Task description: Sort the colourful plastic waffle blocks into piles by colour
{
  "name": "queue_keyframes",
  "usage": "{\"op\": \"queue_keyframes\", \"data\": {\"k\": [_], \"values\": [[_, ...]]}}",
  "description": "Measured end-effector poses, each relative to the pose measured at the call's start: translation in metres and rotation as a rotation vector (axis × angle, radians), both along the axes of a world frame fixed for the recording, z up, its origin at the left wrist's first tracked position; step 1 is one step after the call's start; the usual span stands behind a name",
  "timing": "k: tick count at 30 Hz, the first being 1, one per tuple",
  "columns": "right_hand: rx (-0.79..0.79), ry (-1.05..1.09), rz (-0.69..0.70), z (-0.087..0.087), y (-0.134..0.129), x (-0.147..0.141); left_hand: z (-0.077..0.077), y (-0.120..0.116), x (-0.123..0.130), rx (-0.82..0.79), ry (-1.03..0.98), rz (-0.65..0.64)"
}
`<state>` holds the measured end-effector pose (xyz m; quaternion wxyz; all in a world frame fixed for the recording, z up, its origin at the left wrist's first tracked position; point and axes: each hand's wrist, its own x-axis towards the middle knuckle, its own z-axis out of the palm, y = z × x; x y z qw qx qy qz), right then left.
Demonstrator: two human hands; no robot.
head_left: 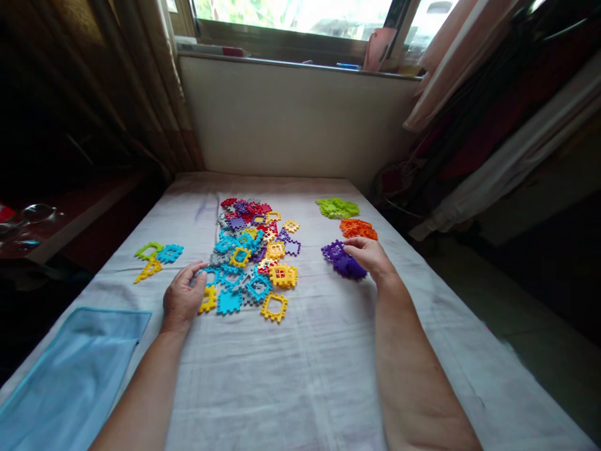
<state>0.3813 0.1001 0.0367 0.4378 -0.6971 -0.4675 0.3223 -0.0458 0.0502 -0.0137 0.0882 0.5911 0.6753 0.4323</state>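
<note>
A mixed pile of plastic tiles in blue, yellow, red, grey and purple lies on the white-covered table. My left hand rests at the pile's left edge, fingers loosely curled beside a blue tile; whether it grips anything is hidden. On the right, my right hand pinches a purple tile at the purple pile. Just behind that hand is an orange pile, with a green pile farther back. Left of the mixed pile lie a green tile, a blue tile and a yellow tile.
A light blue cloth covers the table's front left part. The wall and window sill stand beyond the far edge, with a pink cup on the sill. Curtains hang at the left, and clothes hang at the right.
</note>
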Motion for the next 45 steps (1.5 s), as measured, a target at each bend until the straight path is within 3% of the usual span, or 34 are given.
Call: {"op": "queue_keyframes", "data": {"k": [6, 11, 14, 19, 24, 27, 34, 38, 41, 45], "values": [[-0.023, -0.102, -0.083, -0.014, -0.002, 0.013, 0.001, -0.002, -0.001, 0.009, 0.063, 0.006], [0.145, -0.192, -0.165, -0.015, 0.002, 0.024, 0.016, -0.006, 0.022, 0.065, 0.331, -0.007], [0.261, -0.159, -0.275, -0.021, 0.004, 0.036, 0.031, 0.0, 0.05, 0.086, 0.481, -0.099], [0.378, -0.051, -0.532, -0.049, 0.007, 0.052, 0.05, 0.023, 0.091, -0.003, 0.746, -0.287], [0.421, 0.224, -0.684, -0.067, 0.014, 0.053, 0.057, 0.043, 0.102, -0.121, 0.949, -0.32], [0.423, 0.248, -0.685, -0.068, 0.018, 0.051, 0.058, 0.047, 0.101, -0.138, 1.005, -0.321], [0.408, 0.167, -0.632, -0.072, 0.022, 0.051, 0.062, 0.045, 0.092, -0.039, 0.938, -0.392], [0.423, 0.157, -0.617, -0.073, 0.022, 0.049, 0.073, 0.037, 0.093, 0.052, 0.784, -0.291], [0.421, 0.148, -0.593, -0.074, 0.022, 0.046, 0.082, 0.033, 0.109, 0.048, 0.628, -0.251], [0.412, 0.098, -0.573, -0.076, 0.022, 0.045, 0.083, 0.032, 0.154, -0.149, 0.408, -0.349]]}}
